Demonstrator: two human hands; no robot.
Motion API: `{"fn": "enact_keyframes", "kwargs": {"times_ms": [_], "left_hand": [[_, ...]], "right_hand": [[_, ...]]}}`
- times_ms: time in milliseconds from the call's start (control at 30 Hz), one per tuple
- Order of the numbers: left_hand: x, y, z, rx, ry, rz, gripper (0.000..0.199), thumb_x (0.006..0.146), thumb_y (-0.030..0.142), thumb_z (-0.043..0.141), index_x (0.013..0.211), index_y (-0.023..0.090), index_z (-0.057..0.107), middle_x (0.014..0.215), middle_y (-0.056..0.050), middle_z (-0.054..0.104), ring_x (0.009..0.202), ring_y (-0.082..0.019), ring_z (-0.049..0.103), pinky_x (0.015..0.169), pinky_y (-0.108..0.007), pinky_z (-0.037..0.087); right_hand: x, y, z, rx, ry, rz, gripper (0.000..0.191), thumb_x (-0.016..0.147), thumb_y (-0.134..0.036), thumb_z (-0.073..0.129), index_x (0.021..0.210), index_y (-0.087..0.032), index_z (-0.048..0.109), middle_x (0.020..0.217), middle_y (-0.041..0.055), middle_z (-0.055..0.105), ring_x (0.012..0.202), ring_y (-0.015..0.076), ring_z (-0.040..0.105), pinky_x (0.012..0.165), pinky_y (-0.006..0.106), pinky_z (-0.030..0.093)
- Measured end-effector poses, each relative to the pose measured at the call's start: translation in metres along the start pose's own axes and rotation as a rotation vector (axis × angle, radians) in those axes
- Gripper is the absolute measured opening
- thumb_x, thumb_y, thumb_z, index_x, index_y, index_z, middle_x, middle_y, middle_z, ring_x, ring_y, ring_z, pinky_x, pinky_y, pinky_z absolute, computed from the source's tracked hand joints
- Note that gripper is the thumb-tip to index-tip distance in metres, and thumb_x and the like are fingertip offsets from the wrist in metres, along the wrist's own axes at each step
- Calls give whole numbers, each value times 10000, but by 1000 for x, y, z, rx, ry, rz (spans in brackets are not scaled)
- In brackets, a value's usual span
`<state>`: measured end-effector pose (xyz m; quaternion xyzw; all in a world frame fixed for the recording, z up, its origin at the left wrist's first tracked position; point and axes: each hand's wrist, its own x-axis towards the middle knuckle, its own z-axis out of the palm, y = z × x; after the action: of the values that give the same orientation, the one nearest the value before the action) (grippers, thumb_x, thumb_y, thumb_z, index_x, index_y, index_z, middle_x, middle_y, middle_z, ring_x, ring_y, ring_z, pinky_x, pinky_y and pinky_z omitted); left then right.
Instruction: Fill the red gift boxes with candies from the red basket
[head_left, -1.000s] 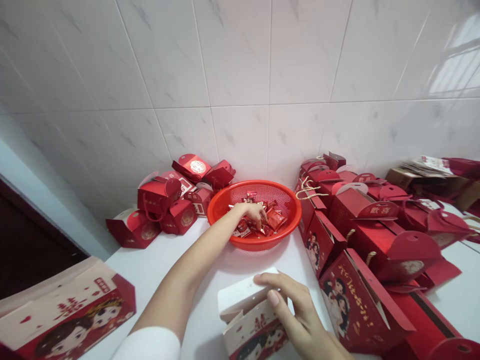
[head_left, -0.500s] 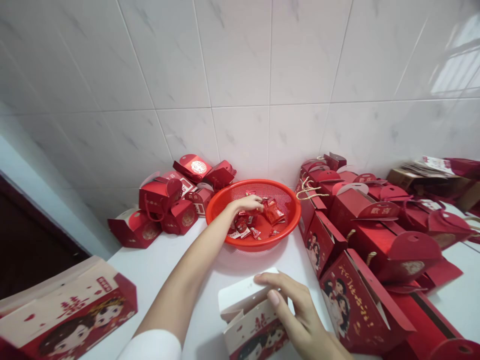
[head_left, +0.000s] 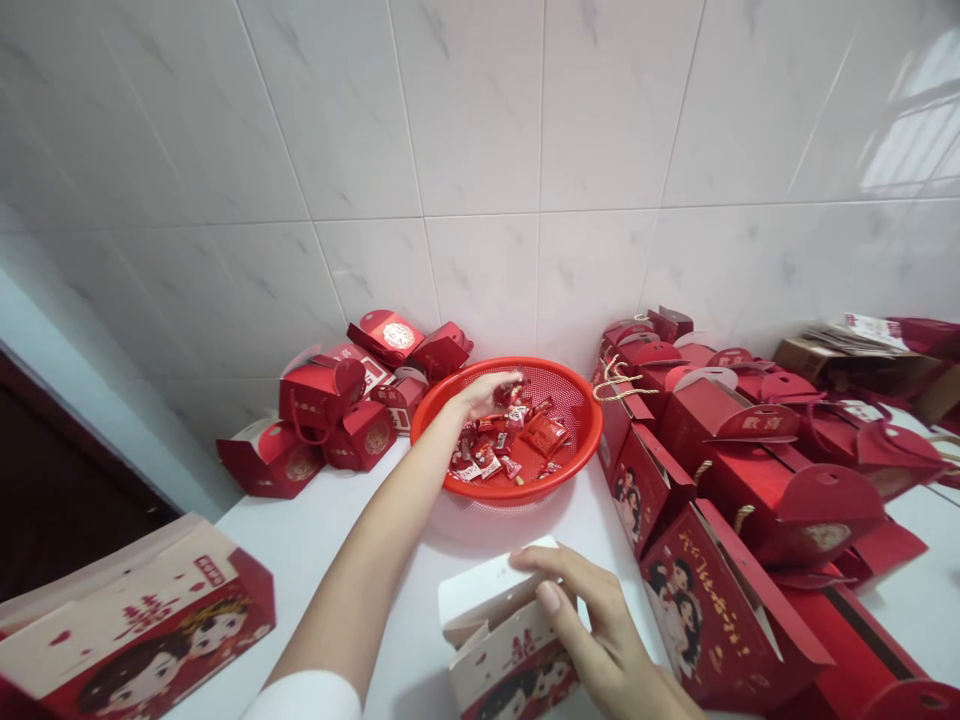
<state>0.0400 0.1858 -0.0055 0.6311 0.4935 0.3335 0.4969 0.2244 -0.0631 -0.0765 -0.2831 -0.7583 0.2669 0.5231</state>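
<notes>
My left hand [head_left: 487, 396] reaches into a red plastic colander [head_left: 581, 455] by the wall. Its fingers curl around some wrapped candies [head_left: 513, 396], partly hidden by the hand. More red-wrapped candies [head_left: 546, 434] lie loose on the colander's bottom. Close to me, my right hand [head_left: 592, 620] grips a small cream and red candy box [head_left: 487, 655] at its top edge, thumb and fingers on either side of the panel. The box stands upright with its white top flap raised, and its inside is mostly out of sight.
A larger printed box [head_left: 150, 620] lies at the lower left. Several closed red boxes [head_left: 300, 450] are piled behind it against the tiled wall. Many red boxes [head_left: 750, 470] with handles crowd the right side of the white table [head_left: 322, 535].
My left hand has shifted slightly left within the colander and its fingers have curled around candies, uncovering others below. My right hand and its box stay put.
</notes>
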Motion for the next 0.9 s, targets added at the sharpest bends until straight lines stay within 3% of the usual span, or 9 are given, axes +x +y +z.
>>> {"fn": "enact_keyframes", "kwargs": {"times_ms": [167,267,433,633,900], "left_hand": [[7,-20,1,276,70,-130,306,559,360,865,663,142,678,612,8,600,631,-147,540,556,-240,419],[8,-28,-1,419,90,-194,260,539,290,860,592,148,649,559,14,572,603,-153,526,538,-250,391],[5,-29,1,557,18,-242,283,478,194,873,506,155,594,536,1,573,579,-165,526,537,-268,373],[4,-28,7,561,-90,-212,244,489,196,865,532,152,630,577,-10,628,607,-180,558,578,-279,408],[5,-20,14,395,-193,-90,250,487,184,819,548,179,577,580,41,618,667,-151,602,648,-239,458]], "right_hand": [[-7,8,0,-68,13,-24,271,1022,-268,502,1257,-297,634,1142,22,734,1070,159,693,937,231,550],[-17,18,0,-148,-2,-16,334,1007,-264,539,1331,-319,597,1243,26,698,1180,178,650,1028,271,522],[-24,27,2,-176,-18,-19,356,1011,-275,527,1361,-306,581,1274,49,681,1203,198,639,1027,306,539],[-11,10,1,-148,61,-64,278,1016,-289,526,1265,-286,649,1156,41,738,1096,184,697,964,269,567],[0,-1,1,-73,61,-66,244,1024,-288,505,1202,-275,671,1105,31,759,1039,170,720,905,225,571]]}}
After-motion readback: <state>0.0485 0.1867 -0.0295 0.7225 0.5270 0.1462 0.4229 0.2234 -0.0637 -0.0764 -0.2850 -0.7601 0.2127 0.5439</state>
